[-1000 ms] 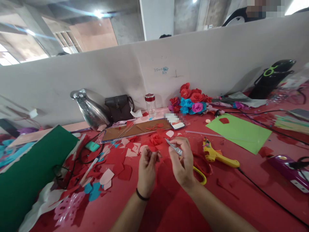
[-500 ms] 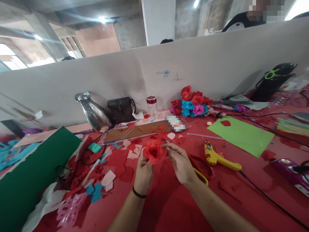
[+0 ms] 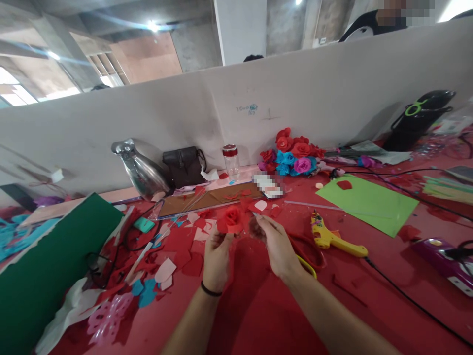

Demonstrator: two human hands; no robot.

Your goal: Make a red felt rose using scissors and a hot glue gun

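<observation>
A red paper rose (image 3: 232,219) is in the middle, above the table, its layered petals facing up and toward me. My left hand (image 3: 217,256) is closed around the rose's lower part, thumb and fingers pinching it from below. Just right of the flower is my right hand (image 3: 276,244), its fingers bent in and partly blurred. Whatever those fingers hold, if anything, I cannot make out. Scissors (image 3: 306,256) with red and yellow handles lie partly behind my right wrist. Farther right is a yellow glue gun (image 3: 338,242) on its side, its cord trailing toward me.
Red, pink and blue paper scraps (image 3: 165,271) litter the left. Behind stand a steel flask (image 3: 138,167), a dark bag (image 3: 185,165), a glass jar (image 3: 231,162) and a paper-flower bunch (image 3: 295,153). Right are a green sheet (image 3: 369,202) and a purple power strip (image 3: 436,256).
The rose has tipped and moved slightly left with my left hand. My right hand has drawn a little away from the petals, its fingers curling in.
</observation>
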